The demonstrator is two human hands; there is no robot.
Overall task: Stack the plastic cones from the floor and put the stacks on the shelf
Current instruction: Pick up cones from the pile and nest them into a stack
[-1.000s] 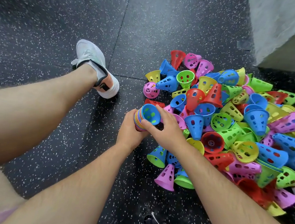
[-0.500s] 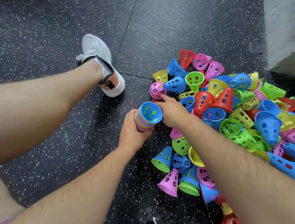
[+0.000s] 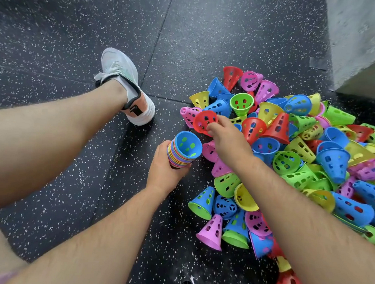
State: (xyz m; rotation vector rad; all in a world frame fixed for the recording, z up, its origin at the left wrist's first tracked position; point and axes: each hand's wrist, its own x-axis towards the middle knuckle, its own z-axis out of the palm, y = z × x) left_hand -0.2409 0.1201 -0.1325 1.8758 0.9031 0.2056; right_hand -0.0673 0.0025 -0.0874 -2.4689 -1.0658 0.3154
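My left hand (image 3: 166,173) is curled round a stack of cones (image 3: 182,150), gripping it low on its sides. The stack sits just left of the pile, near its near-left edge, and is held off the floor (image 3: 78,32). Its long axis runs from my palm up toward me and leans a little to the right, with the wide mouth on top. The innermost cone is blue, and many coloured rims are banded below it.

My right hand (image 3: 229,138) reaches over the pile of loose cones (image 3: 293,154) and pinches a red cone (image 3: 204,120) by its rim, thumb and fingertips closed on the right edge. That cone is just beyond the stack, at the pile's left edge. Its open mouth faces me and its narrow end points away and down.

The pile spreads right, with cones lying every way. My shoe (image 3: 123,85) rests on the floor to the left, and a grey wall (image 3: 364,43) stands at far right.
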